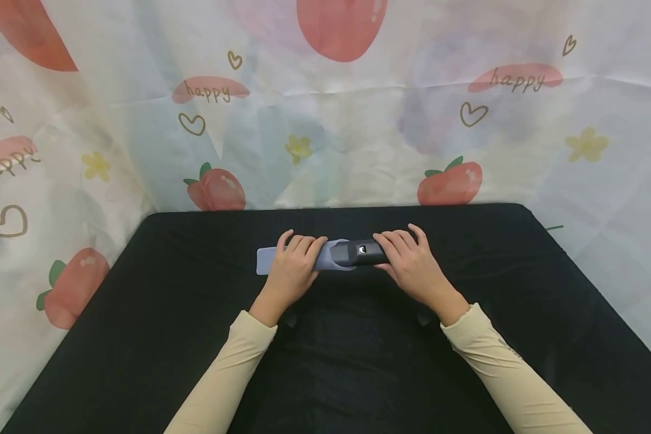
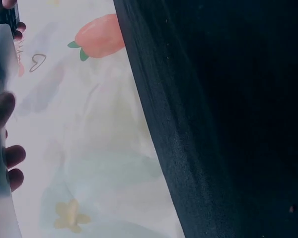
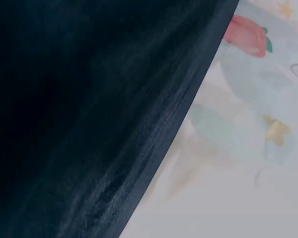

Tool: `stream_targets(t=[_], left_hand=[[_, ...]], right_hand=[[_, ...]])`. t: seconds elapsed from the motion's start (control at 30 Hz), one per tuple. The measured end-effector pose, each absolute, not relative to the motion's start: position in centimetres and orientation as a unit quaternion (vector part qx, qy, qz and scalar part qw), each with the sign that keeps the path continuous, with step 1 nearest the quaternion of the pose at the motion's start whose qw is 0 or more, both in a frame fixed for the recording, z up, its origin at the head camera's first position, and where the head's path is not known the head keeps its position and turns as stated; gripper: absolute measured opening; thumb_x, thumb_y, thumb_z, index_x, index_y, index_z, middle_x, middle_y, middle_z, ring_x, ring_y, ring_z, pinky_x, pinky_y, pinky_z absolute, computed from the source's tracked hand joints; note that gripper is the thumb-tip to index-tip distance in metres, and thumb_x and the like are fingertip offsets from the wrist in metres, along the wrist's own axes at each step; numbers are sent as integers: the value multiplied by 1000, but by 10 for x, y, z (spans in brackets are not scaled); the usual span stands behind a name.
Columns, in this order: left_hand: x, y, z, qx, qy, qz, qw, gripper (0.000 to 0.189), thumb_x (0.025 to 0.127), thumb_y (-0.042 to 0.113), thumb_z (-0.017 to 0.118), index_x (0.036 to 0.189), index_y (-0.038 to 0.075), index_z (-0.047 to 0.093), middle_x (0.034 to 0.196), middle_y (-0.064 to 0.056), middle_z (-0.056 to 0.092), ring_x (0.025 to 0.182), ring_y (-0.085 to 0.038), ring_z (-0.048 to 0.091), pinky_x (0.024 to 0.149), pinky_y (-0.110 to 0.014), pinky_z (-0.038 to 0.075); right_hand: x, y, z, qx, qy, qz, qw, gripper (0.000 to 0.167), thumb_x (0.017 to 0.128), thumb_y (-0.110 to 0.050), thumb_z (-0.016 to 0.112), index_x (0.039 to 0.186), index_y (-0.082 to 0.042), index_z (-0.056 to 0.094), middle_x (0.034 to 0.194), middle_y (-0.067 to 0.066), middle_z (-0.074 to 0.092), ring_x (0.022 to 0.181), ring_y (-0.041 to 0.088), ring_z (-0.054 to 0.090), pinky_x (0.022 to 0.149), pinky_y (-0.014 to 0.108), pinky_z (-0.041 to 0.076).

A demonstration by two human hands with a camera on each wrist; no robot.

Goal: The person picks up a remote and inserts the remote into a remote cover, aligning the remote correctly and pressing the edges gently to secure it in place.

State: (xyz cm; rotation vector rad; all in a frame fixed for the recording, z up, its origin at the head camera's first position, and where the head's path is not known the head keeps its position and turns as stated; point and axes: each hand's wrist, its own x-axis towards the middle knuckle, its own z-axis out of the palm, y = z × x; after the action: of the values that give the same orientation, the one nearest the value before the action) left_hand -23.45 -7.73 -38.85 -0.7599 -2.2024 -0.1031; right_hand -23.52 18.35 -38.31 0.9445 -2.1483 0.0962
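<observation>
A long object spans both hands in the head view, held level above the black table. Its left part is a flat blue-grey blade or sheath (image 1: 266,261), and its right part is a black handle (image 1: 351,254) with a small white mark. My left hand (image 1: 293,265) grips the blue-grey part, leaving its end sticking out to the left. Around the black handle's right end are the fingers of my right hand (image 1: 415,268). At the left wrist view's edge, fingertips (image 2: 15,156) curl round the pale blue part (image 2: 4,54). The right wrist view shows no hand.
Black cloth covers the table (image 1: 358,361), whose far edge lies just beyond the hands. Behind and beside it hangs a pale curtain (image 1: 352,144) printed with red fruit, hearts and yellow flowers.
</observation>
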Motion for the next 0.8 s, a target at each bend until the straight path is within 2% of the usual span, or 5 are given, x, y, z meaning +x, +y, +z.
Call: stream_targets(t=[0.1, 0.23, 0.37, 0.53, 0.8], left_hand=[[-235, -77, -388, -295, -858, -30, 419, 45, 70, 14, 81, 112, 12, 65, 98, -2, 68, 91, -18, 64, 98, -44, 42], [-235, -75, -389, -293, -842, -30, 453, 29, 74, 10, 78, 101, 12, 69, 91, -1, 70, 85, -17, 65, 96, -41, 45], [-236, -74, -389, -301, -835, -34, 459, 20, 78, 16, 76, 94, 11, 67, 86, -1, 69, 80, -17, 64, 91, -39, 47], [-234, -76, -387, -329, -857, -41, 395, 24, 85, 24, 69, 102, 11, 61, 88, -1, 65, 81, -18, 61, 86, -38, 46], [-231, -80, -370, -340, -897, -92, 266, 30, 90, 29, 62, 114, 12, 59, 98, -1, 66, 91, -18, 60, 88, -39, 44]], right_hand=[[-235, 183, -383, 376, -841, 46, 386, 56, 100, -45, 30, 118, 1, 57, 105, 17, 61, 94, 33, 56, 91, 56, 39], [-236, 184, -382, 393, -837, 72, 374, 58, 99, -47, 30, 110, 1, 61, 96, 15, 66, 85, 28, 61, 82, 46, 47], [-235, 185, -381, 397, -840, 114, 351, 51, 97, -44, 37, 104, -1, 63, 90, 11, 66, 74, 24, 60, 71, 38, 48], [-234, 188, -373, 387, -846, 150, 335, 38, 93, -35, 54, 110, -3, 61, 95, 10, 61, 68, 19, 55, 63, 33, 49], [-239, 192, -362, 437, -819, 26, 372, 72, 57, -33, 88, 116, -4, 60, 96, 13, 59, 62, 20, 56, 55, 32, 49]])
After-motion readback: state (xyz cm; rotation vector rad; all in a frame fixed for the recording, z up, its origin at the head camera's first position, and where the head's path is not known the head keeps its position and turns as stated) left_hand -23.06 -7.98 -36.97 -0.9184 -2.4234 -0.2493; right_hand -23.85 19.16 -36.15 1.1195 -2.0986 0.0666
